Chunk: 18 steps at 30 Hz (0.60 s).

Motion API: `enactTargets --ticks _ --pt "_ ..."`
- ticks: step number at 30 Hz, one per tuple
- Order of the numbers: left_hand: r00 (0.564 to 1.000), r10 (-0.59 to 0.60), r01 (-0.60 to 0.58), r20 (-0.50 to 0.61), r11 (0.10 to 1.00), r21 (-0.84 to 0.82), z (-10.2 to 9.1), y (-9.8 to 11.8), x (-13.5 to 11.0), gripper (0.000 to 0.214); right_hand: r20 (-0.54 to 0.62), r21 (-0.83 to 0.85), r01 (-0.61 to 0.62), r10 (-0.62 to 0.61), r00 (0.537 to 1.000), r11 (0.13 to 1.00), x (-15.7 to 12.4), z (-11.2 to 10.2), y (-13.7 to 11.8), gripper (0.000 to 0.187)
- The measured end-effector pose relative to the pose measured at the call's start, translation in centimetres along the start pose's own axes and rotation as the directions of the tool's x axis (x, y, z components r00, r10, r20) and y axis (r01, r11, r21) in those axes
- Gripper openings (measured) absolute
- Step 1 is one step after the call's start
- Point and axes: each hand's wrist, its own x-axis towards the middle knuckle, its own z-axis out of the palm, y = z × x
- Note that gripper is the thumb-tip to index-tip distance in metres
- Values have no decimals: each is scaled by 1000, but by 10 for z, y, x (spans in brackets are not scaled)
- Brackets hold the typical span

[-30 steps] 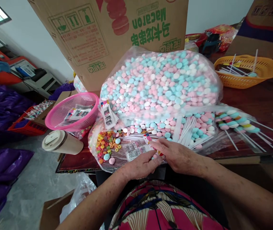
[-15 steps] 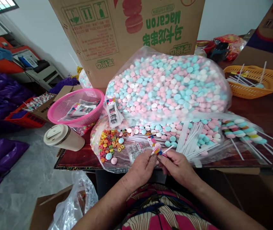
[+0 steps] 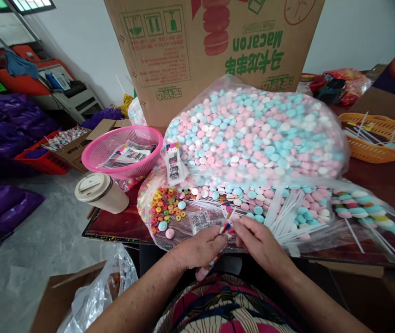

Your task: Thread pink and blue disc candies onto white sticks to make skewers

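My left hand (image 3: 202, 247) and my right hand (image 3: 258, 240) meet at the table's near edge, both pinched on a small printed candy wrapper (image 3: 228, 222). A pastel candy piece shows below my left hand, at its underside. Just beyond the hands lie white lollipop sticks (image 3: 286, 210), loose pastel disc candies (image 3: 253, 194) and small coloured ring candies (image 3: 164, 208), all on clear plastic. A big clear bag of pink, blue and white candies (image 3: 256, 134) rises behind them.
A pink basket (image 3: 123, 155) with printed wrappers and a beige lidded cup (image 3: 98, 192) sit at left. An orange basket (image 3: 381, 138) with sticks stands at right, finished lollipops (image 3: 364, 208) beside it. A large "Macaron" carton (image 3: 214, 51) stands behind. A plastic bag (image 3: 96, 293) hangs below the table.
The hands drew back from the plastic sheet to the table edge, lifting the wrapper with a stick in it. By now the stick no longer shows and the fingers are closer together.
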Motion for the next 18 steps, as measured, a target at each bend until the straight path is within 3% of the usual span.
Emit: enactTargets --ticks 1,2,4,5,6,8,10,11,13,14,16,18 --pt "1000 -13 13 -16 1000 10 0 0 1 30 -62 -138 152 -162 985 979 -1 -3 -2 29" --pt "1000 -15 16 -25 1000 23 0 -1 2 29 -56 -292 323 -353 934 900 -1 -6 -5 26" --pt "1000 24 -24 15 999 41 -2 -1 5 28 157 -500 606 -623 766 619 -1 -9 -6 33" --pt "996 41 -44 83 999 27 -4 0 5 30 283 -540 683 -659 697 492 -1 -10 -6 35" --pt "984 44 -44 171 999 1 -6 1 5 30 373 -559 722 -654 658 407 -1 -10 -4 35" --pt "931 8 -10 364 1000 4 -11 4 3 28 474 -567 742 -596 648 357 0 -9 -1 30" --pt "908 -15 -67 418 981 180 -14 8 -1 23 525 -507 727 -503 686 463 -1 -5 3 25" --pt "921 1 -138 391 936 323 -14 9 -3 19 528 -433 672 -435 730 602 -2 -2 4 21" --pt "951 115 -274 285 736 619 -11 11 -9 12 532 -208 408 -248 810 889 -3 5 6 17" --pt "950 207 -311 233 606 732 -9 11 -12 10 546 -105 253 -158 823 962 -3 8 7 19" --pt "903 388 -340 185 381 860 -3 5 -17 14 610 59 -4 -33 792 998 -1 11 8 25" --pt "828 537 -358 161 284 889 2 -7 -20 19 690 160 -182 22 723 970 6 7 7 28"
